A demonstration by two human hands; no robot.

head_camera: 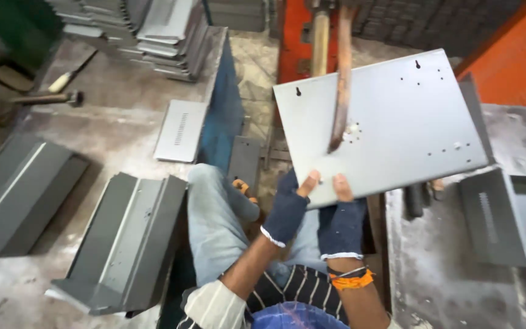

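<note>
A flat grey sheet-metal panel (397, 116) with small holes is held up at the centre right. My left hand (287, 207) and my right hand (342, 216), both in dark fingerless gloves, grip its near edge side by side. A curved copper electrode arm (342, 79) of an orange machine (296, 36) comes down from above and its tip rests on the panel's middle.
Folded grey metal channels (126, 244) lie on the left worktable (111, 140), with another (19, 189) further left. A slotted plate (181, 131), stacked parts (165, 33) and a hammer (47, 97) lie behind. A grey box part (515, 219) sits on the right table.
</note>
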